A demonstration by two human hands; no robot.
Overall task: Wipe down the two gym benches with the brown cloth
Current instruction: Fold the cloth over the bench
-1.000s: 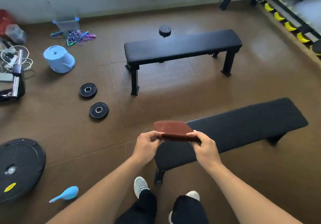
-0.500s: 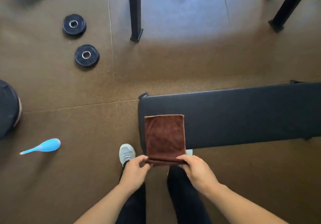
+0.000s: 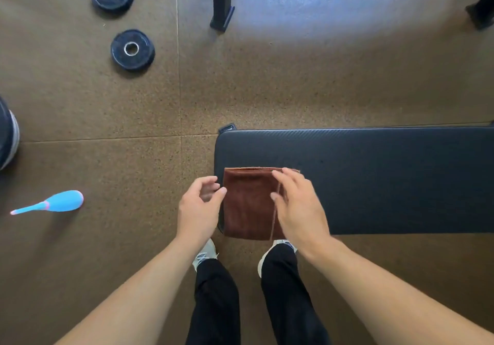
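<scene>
While the left hand (image 3: 199, 205) hovers loosely curled and empty just beside the brown cloth (image 3: 248, 203), the right hand's fingers (image 3: 287, 181) spread flat over its right half, gripping nothing. Folded, the cloth lies at the left end of the near table (image 3: 374, 178), its near edge overhanging. It looks soft, light and limp; a flat palm pressing down should slide it best.
</scene>
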